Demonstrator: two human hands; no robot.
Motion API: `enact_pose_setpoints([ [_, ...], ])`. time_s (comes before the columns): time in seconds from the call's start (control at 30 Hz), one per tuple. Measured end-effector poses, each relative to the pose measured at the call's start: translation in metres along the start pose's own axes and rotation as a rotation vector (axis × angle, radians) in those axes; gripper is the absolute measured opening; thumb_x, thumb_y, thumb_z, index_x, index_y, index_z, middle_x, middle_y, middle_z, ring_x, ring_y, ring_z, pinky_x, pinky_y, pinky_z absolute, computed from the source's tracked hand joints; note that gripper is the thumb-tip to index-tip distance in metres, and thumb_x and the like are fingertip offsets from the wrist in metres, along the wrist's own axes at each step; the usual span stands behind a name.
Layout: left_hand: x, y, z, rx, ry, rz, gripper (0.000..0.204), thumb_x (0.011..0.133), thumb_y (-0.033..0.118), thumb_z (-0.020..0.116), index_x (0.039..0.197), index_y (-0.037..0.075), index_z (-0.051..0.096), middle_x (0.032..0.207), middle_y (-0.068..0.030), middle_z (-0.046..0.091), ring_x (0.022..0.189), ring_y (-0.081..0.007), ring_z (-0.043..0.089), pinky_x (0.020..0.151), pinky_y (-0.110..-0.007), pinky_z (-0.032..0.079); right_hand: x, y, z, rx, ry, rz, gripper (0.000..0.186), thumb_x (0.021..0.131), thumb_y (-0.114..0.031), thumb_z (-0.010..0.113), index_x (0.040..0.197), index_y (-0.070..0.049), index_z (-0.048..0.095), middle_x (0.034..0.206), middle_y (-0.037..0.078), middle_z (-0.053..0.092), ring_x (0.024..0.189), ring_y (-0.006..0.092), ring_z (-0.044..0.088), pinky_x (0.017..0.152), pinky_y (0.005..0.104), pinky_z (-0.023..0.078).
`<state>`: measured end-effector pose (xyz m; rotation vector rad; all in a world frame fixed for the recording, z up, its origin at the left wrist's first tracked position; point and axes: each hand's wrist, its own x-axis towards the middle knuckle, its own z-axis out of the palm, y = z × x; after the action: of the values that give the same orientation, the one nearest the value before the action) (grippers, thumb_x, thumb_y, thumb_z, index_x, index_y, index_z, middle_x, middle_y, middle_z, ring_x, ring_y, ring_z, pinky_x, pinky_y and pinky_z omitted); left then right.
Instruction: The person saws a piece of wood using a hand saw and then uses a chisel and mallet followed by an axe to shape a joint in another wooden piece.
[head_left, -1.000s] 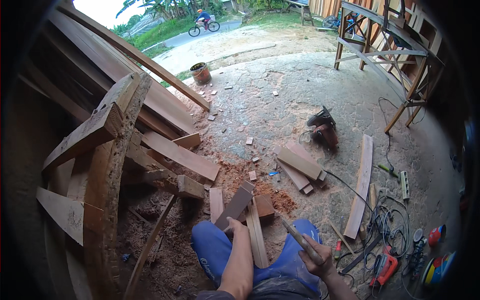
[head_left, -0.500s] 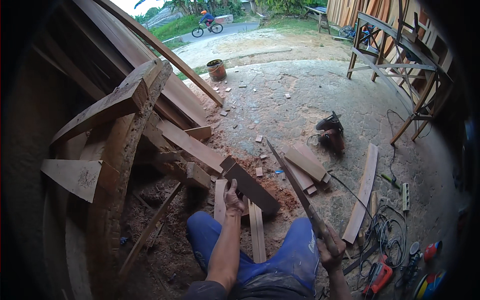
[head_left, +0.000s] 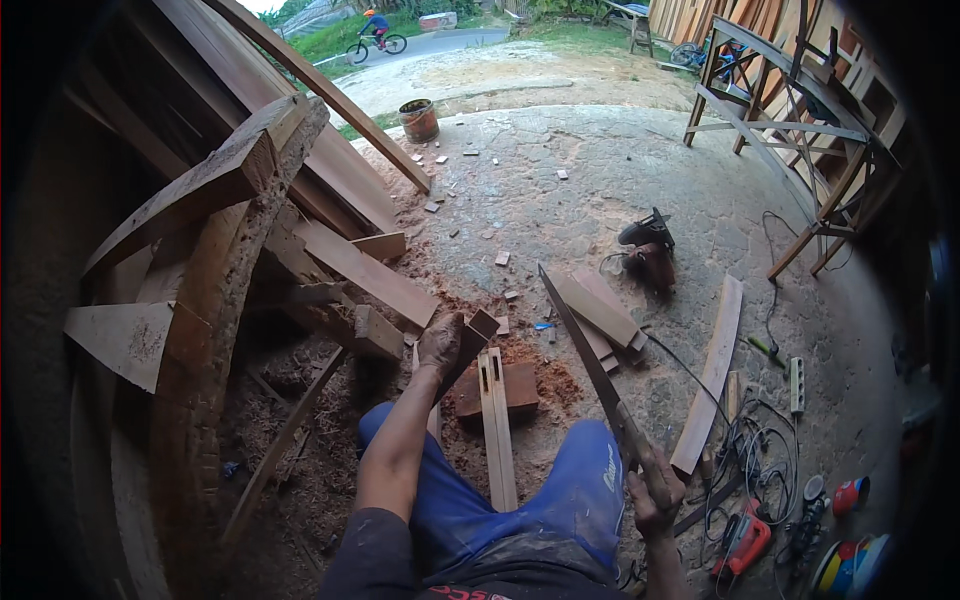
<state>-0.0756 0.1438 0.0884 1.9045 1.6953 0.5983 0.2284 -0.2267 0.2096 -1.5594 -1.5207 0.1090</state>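
Note:
My left hand point(head_left: 440, 345) is closed around a dark brown board point(head_left: 470, 342), which now stands nearly edge-on to view. In my right hand point(head_left: 655, 495) is a handsaw point(head_left: 600, 380), gripped by its wooden handle, its long tapering blade pointing up and away. Between my knees lies a pair of pale wooden strips point(head_left: 496, 420) side by side, with slots cut near the far end. That end rests on a reddish-brown block point(head_left: 521, 385) amid sawdust.
Ahead to the right lie stacked short planks point(head_left: 600, 315) and a circular saw point(head_left: 650, 250). A long board point(head_left: 710, 375), tangled cables point(head_left: 765, 450) and a red power tool point(head_left: 745, 540) are on my right. Heavy timbers point(head_left: 220, 270) stand left. A rusty bucket point(head_left: 419, 121) sits farther off.
My left hand has moved up and left, turning the dark board edge-on and uncovering the slotted strips and block. The handsaw stays in my right hand. The distant cyclist has moved left.

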Motion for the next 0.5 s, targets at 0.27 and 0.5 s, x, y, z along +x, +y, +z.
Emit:
enact_pose_setpoints([
  [0.27,-0.016,-0.056,0.068,0.017,-0.189,0.11,0.056,0.107,0.055,0.037,0.123,0.013,0.069,0.119,-0.0216,0.069,0.116,-0.0389,0.063,0.1,-0.047,0.048,0.003,-0.017,0.025,0.07,-0.101,0.052,0.043,0.085,-0.008,0.075,0.126,0.003,0.066,0.116,0.026,0.071,0.091,0.0374,0.076,0.076,0.0399,0.062],
  [0.5,-0.02,-0.03,0.094,0.076,0.044,0.1,0.037,0.098,0.041,0.059,0.123,0.016,0.072,0.116,-0.0167,0.068,0.11,-0.0362,0.063,0.094,-0.051,0.048,0.004,-0.024,0.049,0.032,-0.242,0.009,0.047,0.085,-0.005,0.075,0.13,0.001,0.064,0.122,0.025,0.07,0.09,0.0362,0.076,0.073,0.038,0.061],
])
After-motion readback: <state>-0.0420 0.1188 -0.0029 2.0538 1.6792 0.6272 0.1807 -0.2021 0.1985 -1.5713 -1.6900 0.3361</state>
